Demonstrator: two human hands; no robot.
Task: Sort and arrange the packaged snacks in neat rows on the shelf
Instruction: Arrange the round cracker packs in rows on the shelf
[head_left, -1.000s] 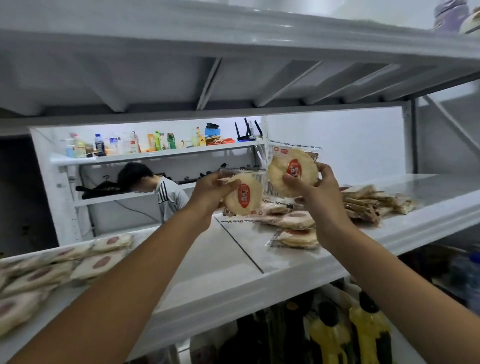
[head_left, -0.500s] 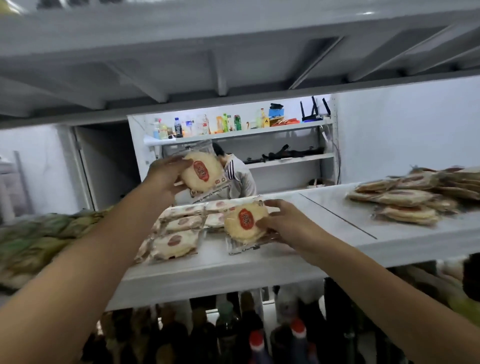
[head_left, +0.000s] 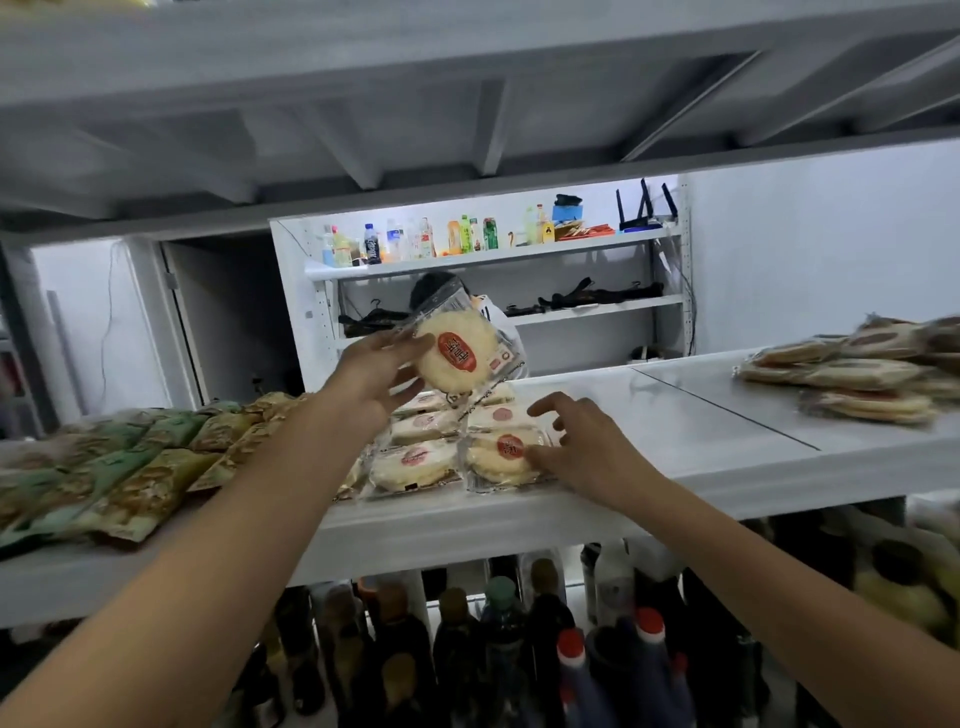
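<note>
My left hand (head_left: 376, 371) grips a round pale snack pack with a red label (head_left: 457, 356), held up above the white shelf (head_left: 649, 483). Below it, several like packs (head_left: 415, 462) lie in two short rows. My right hand (head_left: 582, 447) rests with spread fingers on the front pack of the right-hand row (head_left: 501, 457). A loose pile of the same snacks (head_left: 857, 374) lies at the shelf's right end.
Green and tan bags (head_left: 119, 467) cover the shelf's left part. Dark bottles (head_left: 519, 649) stand on the level below. Another shelf board (head_left: 467, 78) hangs close overhead. Behind, a person (head_left: 441, 291) bends by a rack with drinks (head_left: 431, 241).
My view swung left from the loose pile to the rows. My right hand lowered its pack onto the shelf beside the rows and let it lie; my left hand keeps its pack raised.
</note>
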